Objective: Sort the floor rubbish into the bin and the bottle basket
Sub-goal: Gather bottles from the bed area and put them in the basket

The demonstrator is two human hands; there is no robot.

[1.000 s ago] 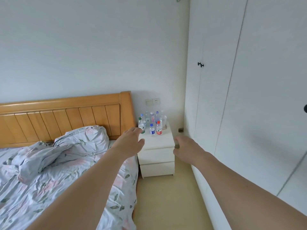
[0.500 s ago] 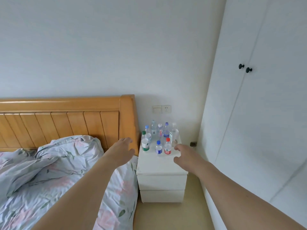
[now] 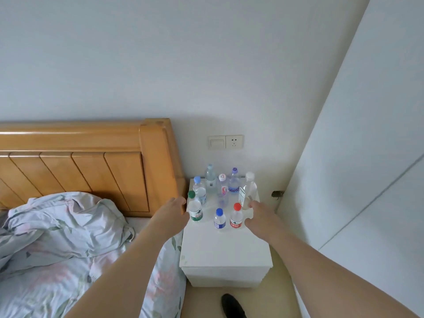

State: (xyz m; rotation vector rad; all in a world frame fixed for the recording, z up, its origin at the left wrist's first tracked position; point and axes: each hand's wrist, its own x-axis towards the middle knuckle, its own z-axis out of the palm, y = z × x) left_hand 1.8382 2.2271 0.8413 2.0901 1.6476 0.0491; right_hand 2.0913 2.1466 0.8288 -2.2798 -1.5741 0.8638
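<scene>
- Bedroom corner: rumpled duvet (image 3: 57,226) on the bed, wooden headboard (image 3: 91,166), white bedside counter (image 3: 226,249) crowded with upright bottles.
- Left hand (image 3: 172,212), grip apart, nears the green-capped bottle (image 3: 195,208); a sideways brush could topple it.
- Right hand (image 3: 259,216), grip apart, reaches beside the red-capped bottle (image 3: 236,216); knocking neighbours is likely.
- No bin or basket is visible.

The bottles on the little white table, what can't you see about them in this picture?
Head view only:
- Bottle labels: too small and blurred to read, as on the red-capped bottle.
- Green-capped bottle: the left hand covers its left edge, so touch or grip is unclear.
- White-capped bottle: its base is hidden by the right hand.
- Bin and basket: out of frame.
</scene>
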